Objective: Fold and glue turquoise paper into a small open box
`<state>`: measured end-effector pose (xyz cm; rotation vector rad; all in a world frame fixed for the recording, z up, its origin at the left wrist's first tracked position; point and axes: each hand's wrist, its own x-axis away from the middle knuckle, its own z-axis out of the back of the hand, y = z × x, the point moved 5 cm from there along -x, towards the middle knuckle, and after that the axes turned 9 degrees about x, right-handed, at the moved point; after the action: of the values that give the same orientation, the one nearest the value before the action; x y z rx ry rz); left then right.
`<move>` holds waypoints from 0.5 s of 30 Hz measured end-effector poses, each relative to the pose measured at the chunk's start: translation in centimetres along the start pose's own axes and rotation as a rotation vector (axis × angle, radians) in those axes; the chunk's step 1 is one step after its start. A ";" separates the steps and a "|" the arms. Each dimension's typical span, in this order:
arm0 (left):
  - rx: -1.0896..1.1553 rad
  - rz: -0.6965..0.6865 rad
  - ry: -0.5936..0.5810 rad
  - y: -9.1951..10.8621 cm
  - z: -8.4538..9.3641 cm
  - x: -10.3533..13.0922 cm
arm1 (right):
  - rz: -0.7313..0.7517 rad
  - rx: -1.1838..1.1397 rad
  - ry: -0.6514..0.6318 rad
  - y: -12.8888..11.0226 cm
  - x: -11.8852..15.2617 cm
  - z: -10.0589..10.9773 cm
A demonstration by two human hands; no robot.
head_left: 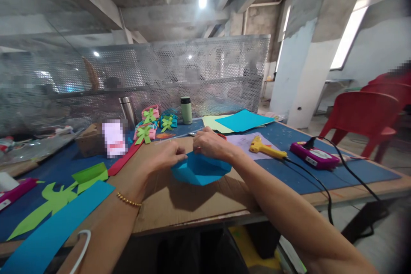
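Note:
A bright blue folded paper piece [201, 169], shaped like a shallow bowl with faceted sides, is held just above a brown cardboard sheet [160, 205] and casts a shadow on it. My left hand [167, 156], with a beaded bracelet at the wrist, is closed on its left edge, thumb against the paper. At the far rim my right hand [212, 143] has its fingers bent and pinched on the paper; the fingertips are partly hidden. Right of my hands, a yellow glue gun [268, 149] lies on a lilac sheet [239, 141].
A purple box with a cord [314, 155] sits at the right. Behind are a green flask [186, 110], small bow-trimmed paper bags [168, 122] and blue sheets [244, 120]. On the left lie a blue strip [61, 227], green paper cutouts [58, 199] and a phone [114, 139].

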<state>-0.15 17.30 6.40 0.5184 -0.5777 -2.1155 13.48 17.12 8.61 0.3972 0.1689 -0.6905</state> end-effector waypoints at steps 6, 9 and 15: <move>0.163 0.019 0.076 -1.2 1.0 0.0 | -0.065 -0.026 0.348 1.4 1.0 2.8; 0.288 0.002 0.187 -3.4 1.5 -0.8 | -0.160 0.036 0.694 2.2 2.4 5.4; 0.256 0.056 0.584 -6.1 3.4 -1.1 | -0.252 0.061 1.079 2.0 4.3 7.2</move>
<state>-5.27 22.12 5.86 1.1957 -0.5108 -1.7244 18.23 13.03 14.60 0.7889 1.2367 -0.6673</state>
